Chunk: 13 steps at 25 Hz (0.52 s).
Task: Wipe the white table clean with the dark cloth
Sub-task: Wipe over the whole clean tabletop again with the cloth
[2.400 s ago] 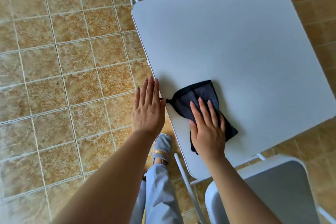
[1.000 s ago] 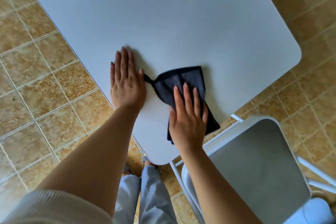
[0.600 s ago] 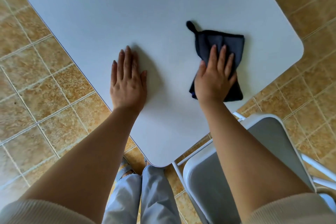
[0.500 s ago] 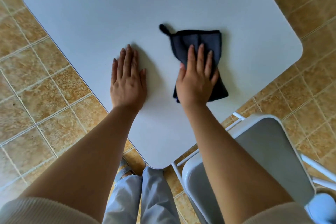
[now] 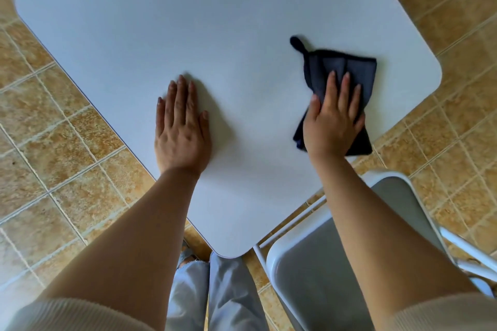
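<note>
Pressing flat: right hand [image 5: 333,126], fingers spread open, palm down on the dark cloth [image 5: 347,72] at 3 o'clock on the white table [image 5: 188,35], near its right edge. Left hand [image 5: 181,126] flat and open on bare tabletop at 7 o'clock, well apart from cloth. Chair [image 5: 322,263] at 5 o'clock.

Bare forearms, cream sleeves, pale trousers

Both forearms are bare from wrist to elbow, ending in the left hand [image 5: 183,129] and the right hand [image 5: 332,121]. Cream ribbed knit sleeves [image 5: 70,314] are pushed up at the lower left and lower right corners of the frame. At bottom centre hang light blue-grey trousers [image 5: 215,295] with a frayed hem, above a grey shoe [image 5: 186,253] with a strap.
</note>
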{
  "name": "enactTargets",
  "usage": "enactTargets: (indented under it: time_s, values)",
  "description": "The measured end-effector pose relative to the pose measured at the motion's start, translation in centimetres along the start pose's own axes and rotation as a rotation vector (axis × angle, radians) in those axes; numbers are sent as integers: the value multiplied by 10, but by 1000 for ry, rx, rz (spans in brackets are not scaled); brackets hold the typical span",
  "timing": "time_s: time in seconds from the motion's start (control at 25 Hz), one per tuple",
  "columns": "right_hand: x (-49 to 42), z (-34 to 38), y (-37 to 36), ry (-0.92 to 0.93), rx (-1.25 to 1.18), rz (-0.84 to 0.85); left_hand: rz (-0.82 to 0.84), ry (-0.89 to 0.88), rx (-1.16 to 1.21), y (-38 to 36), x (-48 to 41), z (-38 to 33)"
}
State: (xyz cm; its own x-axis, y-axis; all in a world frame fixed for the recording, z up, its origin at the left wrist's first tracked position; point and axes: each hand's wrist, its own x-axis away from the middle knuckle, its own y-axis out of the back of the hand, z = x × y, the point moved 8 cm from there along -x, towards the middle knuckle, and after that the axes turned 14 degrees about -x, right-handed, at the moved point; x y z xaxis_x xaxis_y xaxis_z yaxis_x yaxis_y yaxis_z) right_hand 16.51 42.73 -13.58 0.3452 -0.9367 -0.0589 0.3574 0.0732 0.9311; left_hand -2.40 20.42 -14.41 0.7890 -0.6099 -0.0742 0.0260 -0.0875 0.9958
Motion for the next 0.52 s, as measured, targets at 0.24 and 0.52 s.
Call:
enactTargets:
  time_s: [0.24,0.52]
  values:
    - [-9,95,-34,306,-68,-28,-6,-1,1,0,0,2]
    - [53,26,1,417,-5,45,-1,1,5,-1,-1,1]
